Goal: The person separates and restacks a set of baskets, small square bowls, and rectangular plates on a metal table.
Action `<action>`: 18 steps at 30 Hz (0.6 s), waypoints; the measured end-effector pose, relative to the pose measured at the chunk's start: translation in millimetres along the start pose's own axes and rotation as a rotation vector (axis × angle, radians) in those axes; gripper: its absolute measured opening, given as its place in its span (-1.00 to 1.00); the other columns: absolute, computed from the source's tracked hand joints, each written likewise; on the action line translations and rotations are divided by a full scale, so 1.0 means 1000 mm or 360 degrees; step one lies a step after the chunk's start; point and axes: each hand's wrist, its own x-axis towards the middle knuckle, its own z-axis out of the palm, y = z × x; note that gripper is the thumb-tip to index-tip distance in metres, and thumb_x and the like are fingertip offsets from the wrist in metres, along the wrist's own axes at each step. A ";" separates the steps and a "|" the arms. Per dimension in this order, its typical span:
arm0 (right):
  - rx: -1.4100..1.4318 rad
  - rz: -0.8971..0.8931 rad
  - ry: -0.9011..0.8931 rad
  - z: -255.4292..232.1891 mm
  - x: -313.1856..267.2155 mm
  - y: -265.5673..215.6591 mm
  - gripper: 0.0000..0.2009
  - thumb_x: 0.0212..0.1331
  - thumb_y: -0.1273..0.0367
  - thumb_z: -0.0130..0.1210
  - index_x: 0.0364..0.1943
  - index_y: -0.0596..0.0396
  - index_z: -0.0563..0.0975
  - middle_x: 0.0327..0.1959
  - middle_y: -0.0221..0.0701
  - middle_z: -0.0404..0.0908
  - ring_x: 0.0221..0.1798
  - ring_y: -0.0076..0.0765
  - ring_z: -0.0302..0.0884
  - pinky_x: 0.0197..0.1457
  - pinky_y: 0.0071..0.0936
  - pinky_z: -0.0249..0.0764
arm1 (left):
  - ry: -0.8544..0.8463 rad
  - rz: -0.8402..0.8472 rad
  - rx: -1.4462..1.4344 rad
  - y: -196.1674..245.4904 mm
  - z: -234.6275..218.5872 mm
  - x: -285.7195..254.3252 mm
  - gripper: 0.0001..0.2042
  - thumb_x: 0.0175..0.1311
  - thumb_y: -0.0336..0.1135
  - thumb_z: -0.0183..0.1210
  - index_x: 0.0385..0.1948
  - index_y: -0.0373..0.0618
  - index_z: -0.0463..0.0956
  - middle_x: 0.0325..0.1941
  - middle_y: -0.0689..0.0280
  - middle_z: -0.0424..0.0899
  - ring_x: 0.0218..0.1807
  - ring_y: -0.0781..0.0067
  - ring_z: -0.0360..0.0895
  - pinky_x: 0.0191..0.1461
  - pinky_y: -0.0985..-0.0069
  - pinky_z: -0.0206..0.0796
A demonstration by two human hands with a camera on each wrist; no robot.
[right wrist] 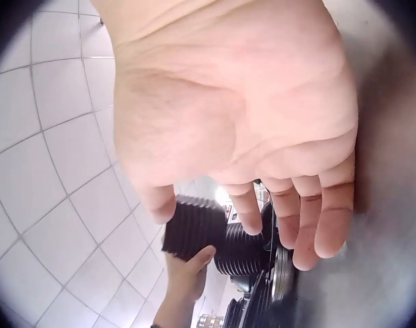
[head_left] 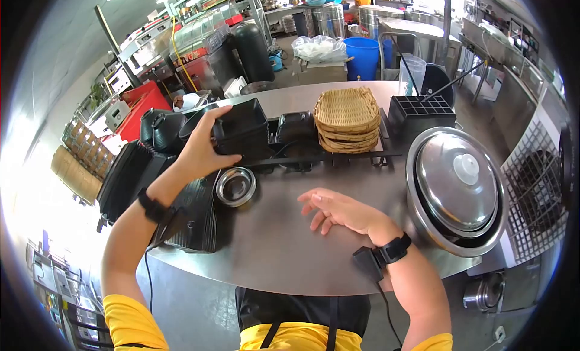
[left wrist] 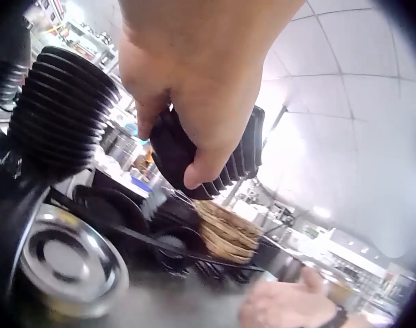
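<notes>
My left hand [head_left: 204, 147] grips a stack of black square bowls [head_left: 241, 126] in the head view, thumb on the near side and fingers over the far side. The left wrist view shows the ridged rims of this stack [left wrist: 245, 154] under the palm. Below that hand, a small stack of round steel dishes [head_left: 236, 186] sits on the steel table [head_left: 284, 242]. My right hand [head_left: 344, 211] hovers over the middle of the table with fingers loosely bent and nothing in them. In the right wrist view its palm [right wrist: 242, 102] faces the camera.
Woven baskets [head_left: 347, 118] are stacked at the back of the table, beside a black gridded holder [head_left: 423, 109]. A large steel bowl with a lid [head_left: 459, 188] stands at the right. Black trays [head_left: 196, 221] and stacked dark bowls [head_left: 166, 130] crowd the left.
</notes>
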 end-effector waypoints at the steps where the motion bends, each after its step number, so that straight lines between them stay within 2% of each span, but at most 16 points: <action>1: -0.0050 -0.0017 0.0000 0.000 -0.001 -0.002 -0.42 0.51 -0.03 -0.17 0.35 0.15 0.30 0.11 -0.28 0.46 -0.03 -0.39 0.54 -0.04 -0.49 0.53 | 0.0000 0.0006 0.0004 -0.009 0.001 0.012 -0.06 -0.18 -0.55 0.52 0.38 -0.03 0.21 0.29 0.15 0.38 0.36 0.35 0.35 0.35 0.41 0.34; 3: -0.0104 -0.0040 0.0004 0.001 -0.002 -0.003 -0.42 0.51 -0.03 -0.17 0.33 0.16 0.33 0.09 -0.29 0.48 -0.03 -0.40 0.54 -0.03 -0.49 0.52 | -0.0146 -0.0018 0.0122 -0.025 0.004 0.033 -0.06 -0.19 -0.52 0.53 0.38 0.00 0.21 0.30 0.13 0.37 0.36 0.25 0.37 0.37 0.37 0.32; 4: -0.0182 -0.0062 -0.0048 0.003 -0.001 -0.002 -0.39 0.48 -0.10 -0.15 0.28 0.15 0.38 0.04 -0.31 0.50 -0.07 -0.43 0.54 -0.06 -0.52 0.52 | -0.0137 0.0168 0.0352 -0.031 0.006 0.041 -0.07 -0.19 -0.47 0.54 0.37 -0.03 0.22 0.30 0.11 0.38 0.36 0.11 0.36 0.41 0.33 0.27; 6: -0.0261 -0.0081 -0.0093 0.004 -0.001 -0.002 -0.36 0.44 -0.17 -0.13 0.22 0.15 0.43 -0.01 -0.33 0.51 -0.10 -0.46 0.54 -0.10 -0.55 0.51 | -0.0174 0.0263 0.0524 -0.041 0.010 0.052 -0.07 -0.20 -0.42 0.54 0.36 -0.05 0.23 0.29 0.09 0.39 0.38 0.05 0.34 0.44 0.30 0.21; 8: -0.0263 -0.0062 -0.0090 0.005 -0.001 -0.003 -0.35 0.42 -0.21 -0.13 0.16 0.12 0.48 -0.06 -0.37 0.52 -0.11 -0.47 0.52 -0.08 -0.53 0.49 | -0.0204 0.0242 0.0565 -0.044 0.015 0.059 -0.08 -0.20 -0.42 0.54 0.35 -0.06 0.24 0.29 0.08 0.40 0.37 0.04 0.34 0.44 0.30 0.20; 15: -0.0270 -0.0055 -0.0114 0.006 -0.002 -0.002 -0.34 0.38 -0.23 -0.07 0.13 0.10 0.49 -0.11 -0.43 0.52 -0.12 -0.50 0.49 -0.06 -0.55 0.46 | -0.0382 0.0071 0.0609 -0.055 0.022 0.074 -0.08 -0.23 -0.38 0.58 0.30 -0.09 0.23 0.26 0.05 0.41 0.37 0.06 0.35 0.45 0.30 0.16; 18: -0.0266 -0.0043 -0.0097 0.007 -0.002 -0.002 -0.35 0.37 -0.22 -0.06 0.13 0.10 0.50 -0.12 -0.44 0.53 -0.11 -0.52 0.50 -0.07 -0.55 0.45 | -0.0384 0.0123 0.0607 -0.063 0.024 0.077 -0.09 -0.24 -0.38 0.57 0.27 -0.09 0.23 0.24 0.04 0.42 0.35 0.04 0.37 0.44 0.30 0.18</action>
